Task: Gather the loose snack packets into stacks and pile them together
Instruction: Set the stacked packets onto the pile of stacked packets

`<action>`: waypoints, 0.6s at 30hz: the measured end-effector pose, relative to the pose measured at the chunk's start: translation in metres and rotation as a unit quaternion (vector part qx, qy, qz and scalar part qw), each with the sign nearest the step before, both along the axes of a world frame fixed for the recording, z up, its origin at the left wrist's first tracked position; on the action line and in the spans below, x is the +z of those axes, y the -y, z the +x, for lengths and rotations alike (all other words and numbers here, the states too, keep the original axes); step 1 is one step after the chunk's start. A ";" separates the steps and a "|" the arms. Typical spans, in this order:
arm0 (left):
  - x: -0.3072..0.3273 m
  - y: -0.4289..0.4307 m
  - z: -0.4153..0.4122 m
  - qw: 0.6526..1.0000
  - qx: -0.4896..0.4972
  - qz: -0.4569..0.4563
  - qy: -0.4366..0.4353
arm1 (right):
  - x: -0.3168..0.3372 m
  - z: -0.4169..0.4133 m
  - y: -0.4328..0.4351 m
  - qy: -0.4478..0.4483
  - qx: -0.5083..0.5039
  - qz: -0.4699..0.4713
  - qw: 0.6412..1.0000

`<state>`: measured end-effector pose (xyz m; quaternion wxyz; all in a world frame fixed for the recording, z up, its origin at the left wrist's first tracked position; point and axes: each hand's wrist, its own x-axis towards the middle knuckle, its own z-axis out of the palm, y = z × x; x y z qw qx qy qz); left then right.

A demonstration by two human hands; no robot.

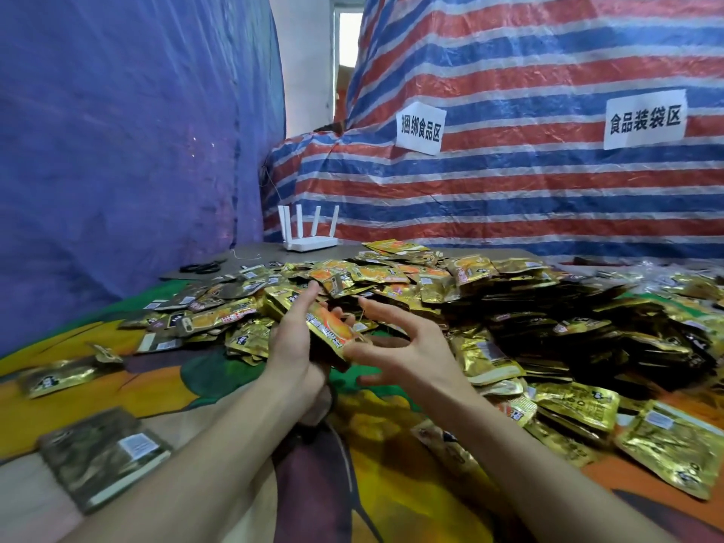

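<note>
Left hand grips flat glossy foil packets | right hand spread

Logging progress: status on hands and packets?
Left hand holds a small stack of packets. Right hand open beside it, fingers spread. Big loose pile just behind; no obstruction seen.

On patterned cloth: snack packets, router, scissors.

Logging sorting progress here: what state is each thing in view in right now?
left hand: grips a small stack of packets.
right hand: open, fingers spread beside it.
packet heap: loose, jumbled.
near-left stack: squared, lying flat.
router: standing, antennas up.
</note>
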<state>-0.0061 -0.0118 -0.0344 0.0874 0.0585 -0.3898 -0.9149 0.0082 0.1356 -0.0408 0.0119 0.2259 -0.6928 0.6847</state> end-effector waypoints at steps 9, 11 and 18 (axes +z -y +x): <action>-0.003 -0.006 0.010 0.993 -0.108 0.022 0.042 | -0.008 0.005 0.018 -0.149 -0.092 0.088 0.981; -0.005 -0.009 0.009 0.989 -0.141 0.014 0.034 | -0.011 0.004 0.016 -0.147 -0.104 0.095 0.979; -0.006 -0.009 0.005 0.989 -0.143 0.033 0.015 | -0.007 -0.002 0.013 -0.161 -0.086 0.102 0.978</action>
